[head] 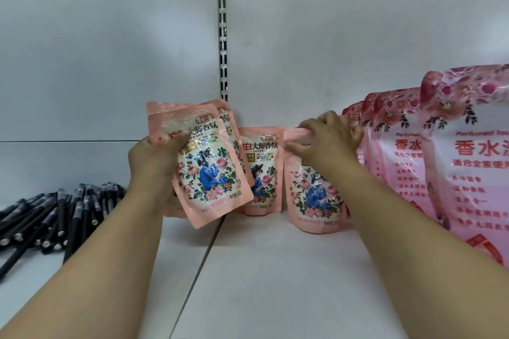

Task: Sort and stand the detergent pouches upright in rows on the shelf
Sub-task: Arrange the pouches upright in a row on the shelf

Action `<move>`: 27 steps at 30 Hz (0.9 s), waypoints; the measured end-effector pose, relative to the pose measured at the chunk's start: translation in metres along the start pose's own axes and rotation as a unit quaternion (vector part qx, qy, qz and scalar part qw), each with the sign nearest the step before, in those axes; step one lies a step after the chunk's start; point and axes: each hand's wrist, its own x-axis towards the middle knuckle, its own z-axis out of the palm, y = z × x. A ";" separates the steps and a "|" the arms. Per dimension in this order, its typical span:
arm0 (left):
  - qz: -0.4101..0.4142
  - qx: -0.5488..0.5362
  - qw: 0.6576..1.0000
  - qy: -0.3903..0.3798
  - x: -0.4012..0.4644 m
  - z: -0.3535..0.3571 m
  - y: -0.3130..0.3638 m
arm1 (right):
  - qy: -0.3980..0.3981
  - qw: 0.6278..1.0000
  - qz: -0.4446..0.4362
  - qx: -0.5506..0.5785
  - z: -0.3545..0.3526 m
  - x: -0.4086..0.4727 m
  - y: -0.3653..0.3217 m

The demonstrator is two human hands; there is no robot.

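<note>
Currently, soft, light pouches (209, 170) are gripped by the left hand (154, 168); a standing pouch (314, 195) is pinched by its stiffer top seal in the right hand (330, 137).

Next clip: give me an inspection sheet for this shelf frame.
Surface: white shelf, panel seam down the middle.
Job's things: small pouch upright at the back; front pouch upright; large pink pouches in a row at right.
Clutter: black pens piled at left.
Hands: left hand grips a tilted stack of small pouches; right hand holds the front pouch's top, fingers curled.
Cables: nothing seen.
Surroundings: white back panel, slotted upright, greenery above.
</note>
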 end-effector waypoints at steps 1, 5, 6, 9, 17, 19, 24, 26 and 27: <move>0.000 -0.002 1.000 -0.001 -0.001 0.000 0.001 | 0.007 1.000 -0.007 -0.008 -0.001 0.001 0.000; 0.004 -0.010 1.000 -0.005 -0.001 0.000 0.001 | 0.038 0.998 -0.032 -0.030 -0.001 0.002 0.005; 0.005 -0.013 1.000 -0.005 -0.001 0.000 0.000 | 0.040 0.999 -0.030 -0.021 0.001 0.002 0.007; 0.006 -0.010 1.000 -0.007 -0.001 0.000 0.000 | 0.042 0.999 -0.022 0.000 0.009 0.000 0.011; 0.012 0.001 1.000 -0.001 0.003 -0.003 -0.002 | 0.037 0.998 -0.026 -0.039 0.015 -0.002 0.012; 0.009 -0.011 1.000 0.003 0.002 -0.003 0.000 | 0.016 0.998 -0.016 -0.055 0.016 -0.003 0.012; 0.011 -0.052 0.999 0.012 -0.003 -0.003 0.009 | -0.049 0.995 0.001 -0.086 0.021 -0.009 0.002; 0.008 -0.058 0.998 0.015 -0.006 -0.003 0.009 | -0.067 0.991 -0.011 -0.119 0.029 -0.014 0.000; 0.006 -0.057 0.998 0.016 -0.007 -0.003 0.008 | -0.077 0.988 -0.009 -0.137 0.033 -0.016 0.001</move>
